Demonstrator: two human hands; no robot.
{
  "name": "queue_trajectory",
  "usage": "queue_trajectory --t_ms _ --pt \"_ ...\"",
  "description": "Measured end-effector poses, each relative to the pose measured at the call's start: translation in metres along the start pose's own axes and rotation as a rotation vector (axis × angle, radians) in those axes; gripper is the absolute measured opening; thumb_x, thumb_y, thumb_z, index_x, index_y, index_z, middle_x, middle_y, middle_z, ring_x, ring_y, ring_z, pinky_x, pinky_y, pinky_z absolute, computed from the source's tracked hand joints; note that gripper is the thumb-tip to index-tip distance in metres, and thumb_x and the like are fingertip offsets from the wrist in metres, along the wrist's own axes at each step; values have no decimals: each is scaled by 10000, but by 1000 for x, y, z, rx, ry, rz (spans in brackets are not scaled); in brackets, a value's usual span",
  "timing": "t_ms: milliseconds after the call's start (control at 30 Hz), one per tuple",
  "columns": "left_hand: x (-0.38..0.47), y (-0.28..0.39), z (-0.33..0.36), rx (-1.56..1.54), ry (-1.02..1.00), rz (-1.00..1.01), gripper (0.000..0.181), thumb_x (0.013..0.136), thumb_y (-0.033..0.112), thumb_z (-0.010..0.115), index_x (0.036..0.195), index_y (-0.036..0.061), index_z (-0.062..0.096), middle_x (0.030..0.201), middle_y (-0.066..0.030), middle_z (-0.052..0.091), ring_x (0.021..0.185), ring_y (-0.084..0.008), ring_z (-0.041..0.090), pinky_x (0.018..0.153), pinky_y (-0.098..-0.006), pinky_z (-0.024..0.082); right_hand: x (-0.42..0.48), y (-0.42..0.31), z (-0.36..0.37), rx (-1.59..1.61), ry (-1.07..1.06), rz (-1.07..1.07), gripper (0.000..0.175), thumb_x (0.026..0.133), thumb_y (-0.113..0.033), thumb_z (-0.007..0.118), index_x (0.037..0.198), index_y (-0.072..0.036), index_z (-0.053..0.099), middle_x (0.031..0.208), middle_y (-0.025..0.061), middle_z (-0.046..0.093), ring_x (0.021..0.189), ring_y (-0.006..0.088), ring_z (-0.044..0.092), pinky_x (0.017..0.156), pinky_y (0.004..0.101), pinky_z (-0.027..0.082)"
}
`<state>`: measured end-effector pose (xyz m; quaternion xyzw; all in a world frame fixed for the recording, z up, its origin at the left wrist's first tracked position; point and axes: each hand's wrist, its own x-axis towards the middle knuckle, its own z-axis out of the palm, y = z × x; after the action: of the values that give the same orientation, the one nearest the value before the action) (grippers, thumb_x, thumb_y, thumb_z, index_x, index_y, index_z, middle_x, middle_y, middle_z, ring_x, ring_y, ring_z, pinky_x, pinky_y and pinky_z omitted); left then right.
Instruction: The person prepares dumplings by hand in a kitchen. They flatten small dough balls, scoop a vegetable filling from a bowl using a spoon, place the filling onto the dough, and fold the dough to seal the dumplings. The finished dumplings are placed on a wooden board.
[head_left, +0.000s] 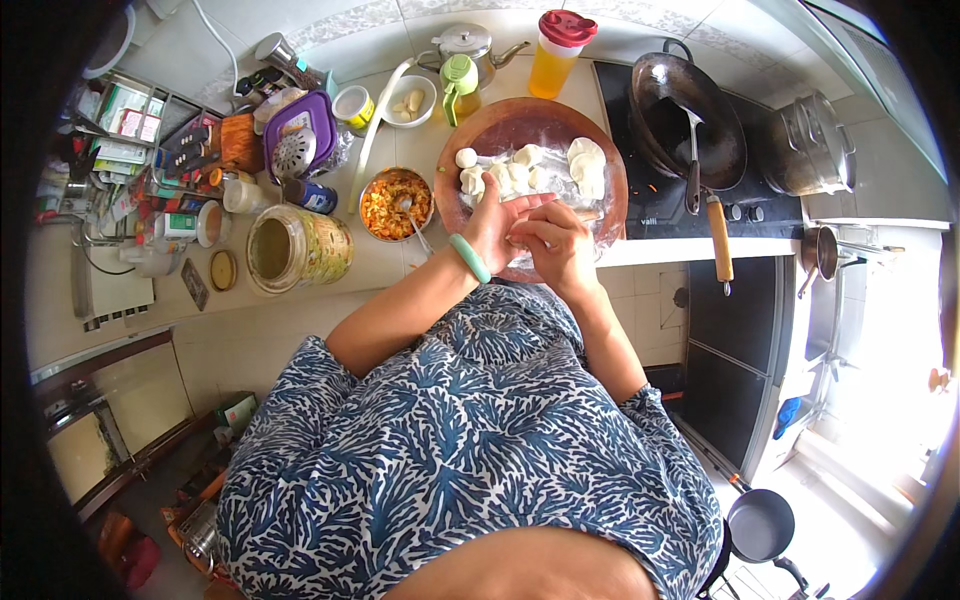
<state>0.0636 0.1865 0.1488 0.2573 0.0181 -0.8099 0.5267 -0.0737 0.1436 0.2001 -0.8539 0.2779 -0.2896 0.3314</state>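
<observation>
My left hand (493, 225) is palm up over the front of a round wooden board (491, 124), thumb raised and a green bangle (470, 259) at the wrist. My right hand (559, 240) bends its fingers against the left palm. Whatever lies between them is mostly hidden; only a small pale bit shows. Beyond the hands, several dough pieces (517, 174) sit on the floured board. Folded dumplings (586, 166) rest together at its right side. Left of the board stands a metal bowl of chopped orange and yellow filling (390, 206) with a spoon (414, 217) in it.
A wok (686, 124) with a spatula stands on the black cooktop (660, 217), its wooden handle (718, 244) overhanging the front edge. Behind the board are an oil jug (459, 86) and a red-lidded pitcher (559, 56). A large jar (300, 247) lies tilted at left.
</observation>
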Motion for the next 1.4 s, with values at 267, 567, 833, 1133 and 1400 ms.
queue_trajectory --t_ms 267,567,833,1133,1400 --pt "17 -13 -35 -156 -239 -195 1001 874 770 62 1308 -21 496 1185 -131 606 1049 -232 610 875 -394 523 2 -9 -22 117 -87 206 566 608 -49 780 1162 -102 675 868 110 632 857 283 614 738 352 523" --pt "35 -21 -34 -264 -379 -197 959 862 789 166 1354 15 445 1210 -151 601 1112 -291 587 962 -445 456 -14 27 -22 55 -136 284 387 673 -69 779 1051 -42 699 968 143 697 821 266 672 717 353 539" --pt "11 -4 -35 73 306 39 583 993 560 346 1263 69 507 1197 -163 603 1116 -247 570 955 -409 446 -19 134 11 -251 66 324 317 681 -128 776 962 -33 665 925 142 667 850 317 642 763 389 522" --pt "-9 -5 -44 76 369 65 467 999 431 424 1239 48 542 1177 -128 617 1060 -202 597 936 -348 475 -1 171 -7 -192 166 450 278 763 -79 728 1030 -21 676 991 148 664 862 320 634 782 388 513" --pt "54 19 -51 607 229 288 267 977 243 522 1136 47 608 1021 -89 678 887 -153 655 784 -289 532 18 225 -12 -511 86 135 350 762 -31 686 1110 -27 650 1105 147 629 1101 350 545 962 415 438"
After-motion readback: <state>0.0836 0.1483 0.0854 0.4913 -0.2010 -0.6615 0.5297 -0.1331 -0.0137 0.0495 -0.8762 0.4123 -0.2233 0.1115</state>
